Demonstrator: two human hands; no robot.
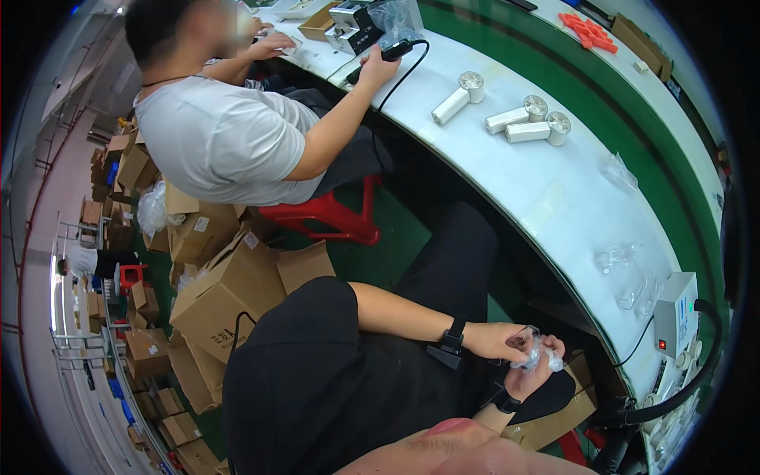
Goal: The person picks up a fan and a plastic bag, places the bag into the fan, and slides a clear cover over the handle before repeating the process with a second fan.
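Clear plastic: a crumpled transparent bag (535, 351) sits between the person's two hands, held low over the lap, below the edge of the white table (554, 198).
Left hand (499, 340): comes in from the left with a black wrist strap; its fingers close on the left side of the bag.
Right hand (534, 376): comes up from below, also with a dark wrist band; its fingers curl around the bag's lower and right part, so both hands pinch the same bag.
Bag's content: cannot tell; the plastic is too crinkled and small to see through.
Table: long and curved, with a green belt (633, 103) running along its far side.
On the table: three white handheld fans (526, 120) lying near each other at the upper middle, and loose empty clear bags (625, 277) further down, near a small white box with a red light (674, 313).
Black hose (689, 380): bends up beside that box.
Co-worker (222, 134): in a grey shirt, seated on a red stool (332, 214), one hand on a black tool (380, 57) on the table.
Floor at left: many brown cardboard boxes (229, 293), stacked and open.
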